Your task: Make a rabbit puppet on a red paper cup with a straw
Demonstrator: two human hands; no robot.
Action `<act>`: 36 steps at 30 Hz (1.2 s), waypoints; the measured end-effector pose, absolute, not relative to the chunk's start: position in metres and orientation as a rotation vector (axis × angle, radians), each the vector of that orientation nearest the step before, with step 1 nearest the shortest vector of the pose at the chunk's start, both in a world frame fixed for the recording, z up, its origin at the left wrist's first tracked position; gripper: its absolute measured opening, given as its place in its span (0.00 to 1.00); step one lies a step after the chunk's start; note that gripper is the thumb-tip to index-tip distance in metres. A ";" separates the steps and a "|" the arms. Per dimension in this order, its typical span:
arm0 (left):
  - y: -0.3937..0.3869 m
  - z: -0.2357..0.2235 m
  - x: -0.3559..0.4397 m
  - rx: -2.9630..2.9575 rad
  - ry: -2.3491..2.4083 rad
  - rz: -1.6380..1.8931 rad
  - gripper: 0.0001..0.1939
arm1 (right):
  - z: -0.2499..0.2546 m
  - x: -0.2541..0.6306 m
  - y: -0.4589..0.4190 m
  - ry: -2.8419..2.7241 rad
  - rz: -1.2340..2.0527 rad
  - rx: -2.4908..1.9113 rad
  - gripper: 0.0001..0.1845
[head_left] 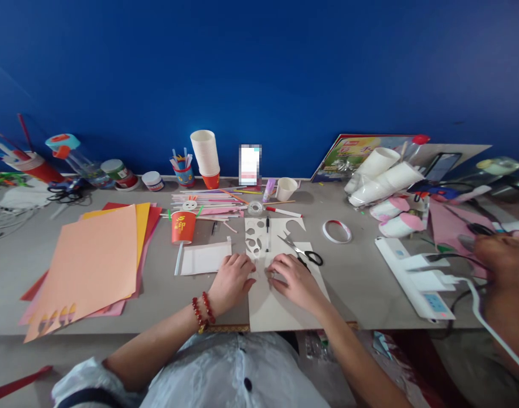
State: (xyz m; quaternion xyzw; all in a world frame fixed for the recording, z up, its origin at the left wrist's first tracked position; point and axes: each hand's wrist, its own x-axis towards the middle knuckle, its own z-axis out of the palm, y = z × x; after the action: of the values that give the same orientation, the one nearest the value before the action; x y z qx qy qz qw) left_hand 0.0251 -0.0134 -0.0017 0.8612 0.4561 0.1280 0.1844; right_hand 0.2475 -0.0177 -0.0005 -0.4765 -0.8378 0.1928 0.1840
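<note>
My left hand (234,279), with a red bead bracelet (202,310) at its wrist, is curled above the left edge of a white card sheet (270,311). Facing it, my right hand (295,281) is over the same sheet with fingers bent towards the thumb. Whatever small thing the fingertips hold, if anything, I cannot make out. Scissors (304,253) with black handles lie partly open just beyond my right hand. A black pen (268,233) and white card with cut-out holes (254,238) lie beyond both hands. Left of them is a flat white paper piece (203,259).
A red cup with a bunny face (183,226) stands left of centre. Coloured paper (93,255) is stacked at left, and a tape roll (337,231) lies at right. A power strip (412,277) is near a co-worker's hand (501,255). Stacked paper cups (205,153) stand by the wall.
</note>
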 end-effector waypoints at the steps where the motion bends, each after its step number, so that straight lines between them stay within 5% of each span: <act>1: -0.014 -0.002 0.025 2.422 1.288 0.368 0.08 | -0.001 0.247 -0.018 -2.365 0.539 -1.343 0.10; 8: -0.015 -0.003 0.026 2.415 1.284 0.400 0.05 | 0.005 0.253 -0.001 -2.208 0.456 -1.420 0.05; 20: -0.012 -0.008 0.031 2.486 1.312 0.426 0.05 | -0.003 0.212 0.098 -2.217 0.241 -1.950 0.15; 24: -0.012 -0.007 0.030 2.495 1.314 0.402 0.04 | 0.003 0.227 0.088 -1.996 0.450 -1.756 0.11; 29: -0.012 -0.004 0.028 2.554 1.293 0.360 0.12 | -0.001 0.254 0.045 -1.486 1.227 -1.217 0.17; 36: -0.005 -0.001 0.034 2.605 1.350 0.258 0.09 | -0.024 0.239 0.004 -1.531 1.136 -1.210 0.17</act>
State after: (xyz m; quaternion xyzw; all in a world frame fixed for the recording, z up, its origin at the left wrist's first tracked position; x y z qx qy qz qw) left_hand 0.0337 -0.0055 -0.0005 0.8802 0.4561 0.0873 0.0982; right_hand 0.2394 0.0044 -0.0242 -0.4843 -0.6129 0.4548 0.4277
